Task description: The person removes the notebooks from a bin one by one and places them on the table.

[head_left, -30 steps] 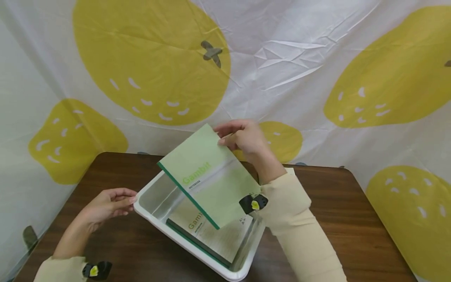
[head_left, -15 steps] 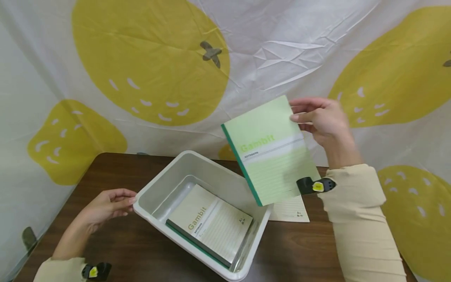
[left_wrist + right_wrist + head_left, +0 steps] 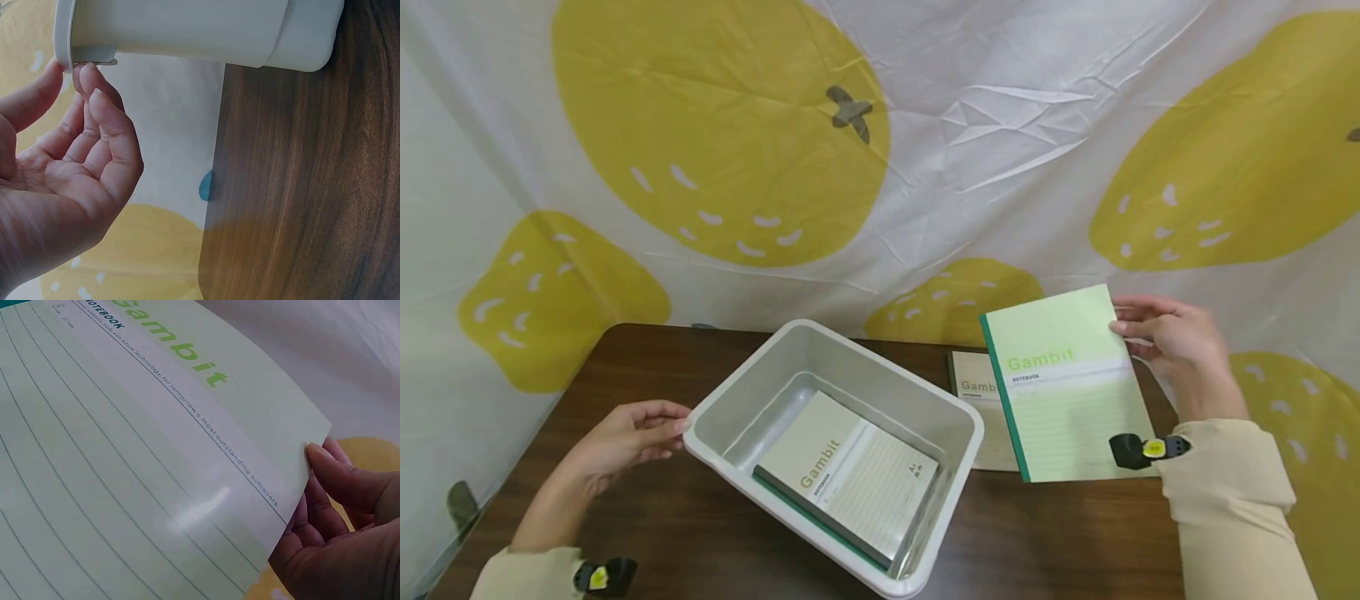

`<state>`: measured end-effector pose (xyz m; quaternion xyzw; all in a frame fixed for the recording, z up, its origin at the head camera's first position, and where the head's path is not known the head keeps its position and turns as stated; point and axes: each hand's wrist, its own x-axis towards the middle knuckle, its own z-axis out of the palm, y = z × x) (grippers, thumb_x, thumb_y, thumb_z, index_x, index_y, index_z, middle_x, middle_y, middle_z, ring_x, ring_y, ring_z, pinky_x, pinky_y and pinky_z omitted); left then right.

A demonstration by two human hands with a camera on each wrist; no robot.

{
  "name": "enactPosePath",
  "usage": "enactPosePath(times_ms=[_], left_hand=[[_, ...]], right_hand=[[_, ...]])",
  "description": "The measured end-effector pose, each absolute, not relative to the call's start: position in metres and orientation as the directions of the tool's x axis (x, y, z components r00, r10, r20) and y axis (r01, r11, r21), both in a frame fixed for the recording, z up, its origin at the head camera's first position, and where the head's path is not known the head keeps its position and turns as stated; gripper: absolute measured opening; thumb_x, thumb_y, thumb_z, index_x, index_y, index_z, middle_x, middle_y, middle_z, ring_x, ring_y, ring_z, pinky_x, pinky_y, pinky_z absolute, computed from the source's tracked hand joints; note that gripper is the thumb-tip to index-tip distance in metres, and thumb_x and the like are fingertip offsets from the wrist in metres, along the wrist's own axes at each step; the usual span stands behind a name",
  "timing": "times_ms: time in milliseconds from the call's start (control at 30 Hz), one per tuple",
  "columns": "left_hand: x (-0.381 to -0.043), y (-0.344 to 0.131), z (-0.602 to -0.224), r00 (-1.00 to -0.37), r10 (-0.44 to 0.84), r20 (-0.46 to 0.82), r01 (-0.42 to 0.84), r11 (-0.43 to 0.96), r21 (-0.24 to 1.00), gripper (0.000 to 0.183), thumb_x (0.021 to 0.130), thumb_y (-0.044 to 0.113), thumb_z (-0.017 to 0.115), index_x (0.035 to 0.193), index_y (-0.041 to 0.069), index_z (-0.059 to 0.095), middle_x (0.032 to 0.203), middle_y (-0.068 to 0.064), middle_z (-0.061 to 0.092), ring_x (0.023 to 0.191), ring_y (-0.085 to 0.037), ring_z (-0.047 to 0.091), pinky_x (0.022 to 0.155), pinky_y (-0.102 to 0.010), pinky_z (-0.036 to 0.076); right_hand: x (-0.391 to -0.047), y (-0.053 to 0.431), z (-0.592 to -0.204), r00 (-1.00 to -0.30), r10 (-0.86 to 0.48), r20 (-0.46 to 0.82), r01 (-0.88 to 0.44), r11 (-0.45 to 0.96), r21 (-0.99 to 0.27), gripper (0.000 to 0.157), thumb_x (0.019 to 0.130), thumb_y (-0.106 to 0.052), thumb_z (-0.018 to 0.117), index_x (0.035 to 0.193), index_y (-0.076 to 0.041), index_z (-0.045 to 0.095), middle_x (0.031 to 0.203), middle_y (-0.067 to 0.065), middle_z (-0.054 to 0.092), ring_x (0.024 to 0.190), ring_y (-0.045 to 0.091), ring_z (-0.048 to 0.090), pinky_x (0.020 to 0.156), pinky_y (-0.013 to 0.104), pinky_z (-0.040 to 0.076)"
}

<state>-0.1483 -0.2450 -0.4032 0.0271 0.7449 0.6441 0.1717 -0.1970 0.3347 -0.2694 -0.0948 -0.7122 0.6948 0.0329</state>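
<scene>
A pale green notebook (image 3: 1067, 417) with a green spine is pinched at its right edge by my right hand (image 3: 1180, 342). It hangs to the right of the grey bin (image 3: 737, 375), in front of a beige notebook (image 3: 987, 433) on the table, which it partly hides. In the right wrist view, thumb and fingers grip the edge of the green notebook (image 3: 156, 444). My left hand (image 3: 625, 437) pinches the bin's left corner rim; the left wrist view shows thumb and fingertips at that rim (image 3: 64, 31). Inside the bin lies another beige notebook (image 3: 865, 475), with a green edge showing beneath it.
The dark brown wooden table (image 3: 1045, 533) carries the bin and the notebook beside it. Behind the table hangs a white cloth (image 3: 970, 183) printed with large yellow fruit.
My right hand has carried the green notebook from over the bin to the right, then lowered it in front of the beige notebook on the table. The left hand stays at the rim.
</scene>
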Motion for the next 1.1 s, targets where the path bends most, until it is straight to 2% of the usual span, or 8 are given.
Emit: enactPosePath(times_ms=[267, 400, 600, 700, 833, 933, 1067, 1100], left_hand=[[-0.148, -0.243, -0.404, -0.939, 0.255, -0.229, -0.187, 0.176, 0.966, 0.035, 0.091, 0.013, 0.062, 0.110, -0.014, 0.052, 0.085, -0.001, 0.062, 0.077, -0.012, 0.060, 0.067, -0.026, 0.052], [-0.148, -0.244, -0.403, -0.940, 0.258, -0.222, -0.183, 0.168, 0.969, 0.033, 0.091, 0.013, 0.061, 0.109, -0.013, 0.053, 0.085, -0.001, 0.062, 0.077, -0.012, 0.060, 0.067, -0.026, 0.052], [-0.148, -0.242, -0.404, -0.941, 0.256, -0.223, -0.184, 0.168, 0.968, 0.032, 0.091, 0.011, 0.060, 0.110, -0.014, 0.052, 0.085, -0.001, 0.062, 0.076, -0.012, 0.059, 0.066, -0.026, 0.052], [-0.149, -0.242, -0.405, -0.940, 0.259, -0.223, -0.184, 0.168, 0.969, 0.033, 0.092, 0.010, 0.059, 0.111, -0.015, 0.051, 0.085, 0.000, 0.061, 0.076, -0.011, 0.059, 0.067, -0.026, 0.052], [-0.149, -0.242, -0.406, -0.940, 0.257, -0.223, -0.186, 0.163, 0.969, 0.031, 0.092, 0.008, 0.058, 0.112, -0.015, 0.051, 0.085, 0.000, 0.061, 0.076, -0.011, 0.059, 0.066, -0.026, 0.051], [-0.150, -0.242, -0.405, -0.940, 0.259, -0.221, -0.184, 0.161, 0.970, 0.031, 0.092, 0.008, 0.058, 0.111, -0.015, 0.051, 0.084, 0.000, 0.061, 0.076, -0.011, 0.059, 0.066, -0.026, 0.051], [-0.149, -0.242, -0.405, -0.941, 0.258, -0.220, -0.182, 0.164, 0.970, 0.034, 0.091, 0.010, 0.060, 0.111, -0.015, 0.051, 0.085, -0.001, 0.061, 0.076, -0.012, 0.059, 0.067, -0.027, 0.052], [-0.149, -0.242, -0.404, -0.941, 0.255, -0.223, -0.184, 0.166, 0.969, 0.034, 0.091, 0.011, 0.060, 0.111, -0.015, 0.051, 0.085, -0.001, 0.061, 0.076, -0.012, 0.059, 0.067, -0.027, 0.052]], right_hand=[[-0.196, 0.343, -0.349, -0.956, 0.211, -0.204, 0.208, -0.007, -0.978, 0.040, 0.079, 0.015, 0.061, 0.076, -0.023, 0.072, 0.072, -0.006, 0.067, 0.064, 0.011, 0.063, 0.055, 0.023, 0.049], [-0.209, 0.353, -0.393, -0.930, 0.274, -0.245, 0.251, -0.015, -0.968, 0.035, 0.076, 0.012, 0.067, 0.082, -0.021, 0.073, 0.074, -0.005, 0.068, 0.065, 0.012, 0.063, 0.055, 0.025, 0.049], [-0.235, 0.373, -0.451, -0.881, 0.379, -0.285, 0.293, -0.036, -0.955, 0.032, 0.075, 0.003, 0.073, 0.100, -0.017, 0.073, 0.084, -0.004, 0.070, 0.076, 0.013, 0.064, 0.061, 0.026, 0.050], [-0.239, 0.375, -0.462, -0.869, 0.398, -0.296, 0.318, -0.011, -0.948, 0.034, 0.077, 0.001, 0.072, 0.107, -0.015, 0.070, 0.087, -0.003, 0.069, 0.079, 0.013, 0.063, 0.064, 0.027, 0.048], [-0.234, 0.371, -0.462, -0.848, 0.408, -0.338, 0.378, 0.020, -0.926, 0.030, 0.081, 0.000, 0.069, 0.107, -0.016, 0.070, 0.085, -0.006, 0.069, 0.079, 0.010, 0.062, 0.066, 0.028, 0.048], [-0.226, 0.363, -0.455, -0.846, 0.401, -0.352, 0.402, 0.045, -0.915, 0.033, 0.083, 0.005, 0.064, 0.113, -0.008, 0.066, 0.079, -0.007, 0.068, 0.074, 0.008, 0.063, 0.065, 0.027, 0.050], [-0.213, 0.354, -0.443, -0.875, 0.314, -0.367, 0.409, 0.076, -0.909, 0.045, 0.086, 0.008, 0.056, 0.130, 0.008, 0.046, 0.082, -0.003, 0.065, 0.074, 0.008, 0.062, 0.067, 0.026, 0.052], [-0.211, 0.353, -0.442, -0.874, 0.308, -0.377, 0.421, 0.088, -0.903, 0.048, 0.087, 0.008, 0.055, 0.133, 0.008, 0.042, 0.085, -0.001, 0.065, 0.075, 0.008, 0.061, 0.069, 0.026, 0.052]])
